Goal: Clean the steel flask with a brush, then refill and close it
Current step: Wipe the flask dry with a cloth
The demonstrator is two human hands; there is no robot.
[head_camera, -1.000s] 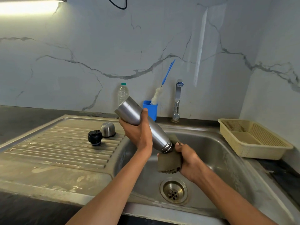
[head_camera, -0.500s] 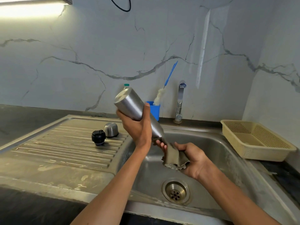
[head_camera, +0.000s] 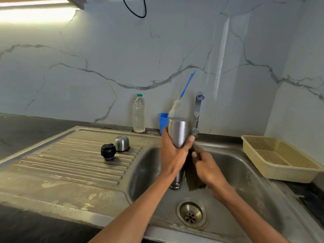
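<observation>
The steel flask (head_camera: pixel 178 133) hangs upside down over the sink basin (head_camera: pixel 242 174), its mouth pointing down. My left hand (head_camera: pixel 172 156) grips its body. My right hand (head_camera: pixel 206 168) holds a dark cloth (head_camera: pixel 192 181) pressed against the flask's right side. The bottle brush (head_camera: pixel 184 95), blue handle and white bristles, stands in a blue cup (head_camera: pixel 163 122) behind the flask. On the drainboard (head_camera: pixel 70 163) lie the black stopper (head_camera: pixel 108 151) and the steel cap (head_camera: pixel 121 143).
A tap (head_camera: pixel 198 113) stands behind the basin. A clear plastic water bottle (head_camera: pixel 139 114) rests against the marble wall. A beige plastic basket (head_camera: pixel 280 157) sits on the counter at right. The drain (head_camera: pixel 191 213) is near the basin's front.
My left hand has swung the flask from tilted leftward to nearly vertical, mouth down. My right hand with the cloth has moved up along the flask's side.
</observation>
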